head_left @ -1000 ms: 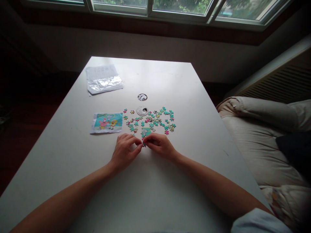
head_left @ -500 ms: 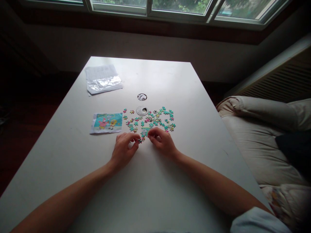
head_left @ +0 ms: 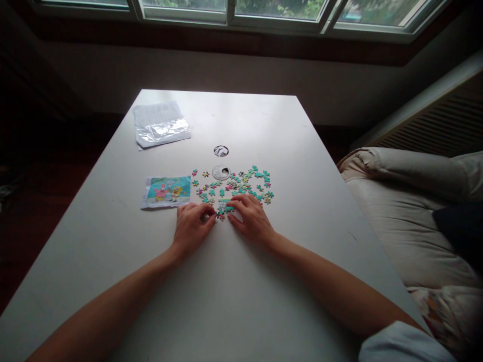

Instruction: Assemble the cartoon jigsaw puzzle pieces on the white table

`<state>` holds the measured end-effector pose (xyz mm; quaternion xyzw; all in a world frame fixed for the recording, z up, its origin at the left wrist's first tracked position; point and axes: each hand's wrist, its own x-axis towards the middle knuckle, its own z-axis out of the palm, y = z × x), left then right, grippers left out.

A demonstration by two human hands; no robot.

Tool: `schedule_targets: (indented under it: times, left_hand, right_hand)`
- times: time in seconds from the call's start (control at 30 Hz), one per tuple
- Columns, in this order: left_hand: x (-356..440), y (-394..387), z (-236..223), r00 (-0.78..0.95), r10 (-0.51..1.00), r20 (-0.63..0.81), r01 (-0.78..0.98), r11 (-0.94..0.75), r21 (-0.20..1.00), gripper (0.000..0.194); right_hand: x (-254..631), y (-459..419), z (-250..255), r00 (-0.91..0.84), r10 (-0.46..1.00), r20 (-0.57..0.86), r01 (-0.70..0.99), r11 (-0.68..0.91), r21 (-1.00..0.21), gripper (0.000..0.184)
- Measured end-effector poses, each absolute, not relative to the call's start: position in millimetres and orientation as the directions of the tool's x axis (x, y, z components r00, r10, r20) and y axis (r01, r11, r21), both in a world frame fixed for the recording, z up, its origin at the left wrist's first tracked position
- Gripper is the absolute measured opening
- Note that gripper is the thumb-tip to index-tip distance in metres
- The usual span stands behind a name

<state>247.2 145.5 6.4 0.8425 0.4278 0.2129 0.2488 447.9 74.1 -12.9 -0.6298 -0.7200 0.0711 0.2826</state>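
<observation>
Several small teal, pink and yellow loose puzzle pieces (head_left: 245, 183) lie scattered on the white table (head_left: 241, 281). At their near edge sits a small joined cluster of pieces (head_left: 222, 209). My left hand (head_left: 193, 223) rests on the table with its fingers curled, and its thumb and forefinger pinch the cluster's left side. From the right, the bent fingers of my right hand (head_left: 252, 217) press on the cluster's right side. A cartoon reference picture (head_left: 167, 190) lies just left of the pieces.
A clear plastic bag on a printed sheet (head_left: 160, 125) lies at the table's far left. Two round metal cable grommets (head_left: 221, 172) sit in the tabletop behind the pieces. A cream cushioned seat (head_left: 407, 211) stands to the right, and windows run along the far wall.
Both hands moved away from me, from the bare table up to the near edge of the pieces. The cluster held between the fingertips now lies on the table among them.
</observation>
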Motion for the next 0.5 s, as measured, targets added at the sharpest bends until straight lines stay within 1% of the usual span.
schedule_targets:
  times: [0.27, 0.4, 0.5]
  left_hand:
    - [246.6, 146.3, 6.0, 0.543, 0.824, 0.162, 0.644, -0.532, 0.551, 0.004]
    - [246.3, 145.9, 5.9, 0.563, 0.81, 0.162, 0.63, -0.548, 0.551, 0.004]
    - [246.1, 145.2, 6.1, 0.591, 0.792, 0.153, 0.628, -0.571, 0.529, 0.004]
  right_hand:
    - [447.2, 73.8, -12.7, -0.071, 0.942, 0.329, 0.863, 0.223, -0.453, 0.021]
    - [447.7, 73.4, -13.4, -0.075, 0.943, 0.324, 0.864, 0.223, -0.452, 0.021]
    - [447.5, 73.2, -13.2, -0.073, 0.943, 0.324, 0.865, 0.221, -0.451, 0.02]
